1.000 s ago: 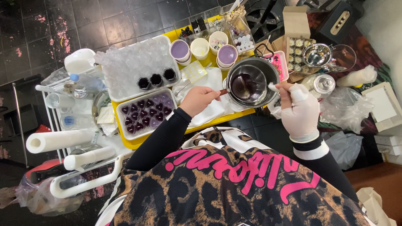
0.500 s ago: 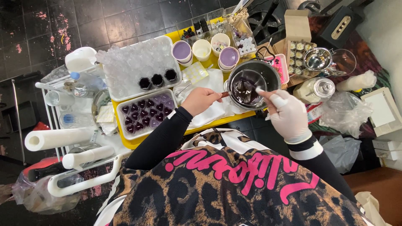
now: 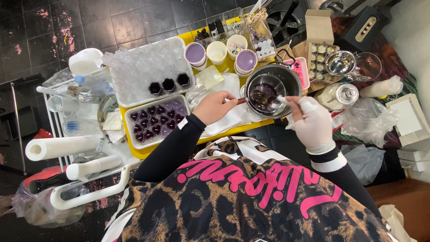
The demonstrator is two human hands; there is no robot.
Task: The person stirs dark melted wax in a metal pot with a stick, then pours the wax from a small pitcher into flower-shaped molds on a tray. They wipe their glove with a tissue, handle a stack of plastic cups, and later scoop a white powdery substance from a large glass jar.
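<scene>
Gripping the small pot's handle to steady it, the bare left hand stays closed while the gloved right hand pinches a stirrer dipped into the purple liquid on the yellow table.

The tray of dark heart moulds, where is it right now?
In the head view the tray of heart moulds sits on the yellow table, left of the person's left hand, just below the clear tray of cups.
</scene>
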